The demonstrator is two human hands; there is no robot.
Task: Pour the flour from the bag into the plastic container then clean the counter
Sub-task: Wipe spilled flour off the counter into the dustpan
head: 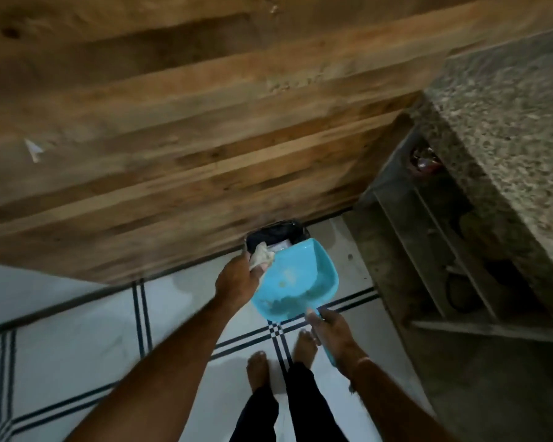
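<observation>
I look down at a light blue plastic dustpan (296, 282) tilted over a small bin lined with a black bag (278, 232) on the floor. My right hand (331, 333) grips the dustpan's handle. My left hand (237, 280) holds a crumpled whitish cloth (262, 255) at the dustpan's upper left edge, just above the bin's mouth. Pale flour residue clings to the inside of the pan. The flour bag and the plastic container are out of view.
A wooden door or panel (189, 138) fills the top of the view behind the bin. A speckled stone counter (508, 129) with dark shelves (444, 250) beneath stands at the right. My bare feet (278, 362) stand on white floor tiles with dark stripes.
</observation>
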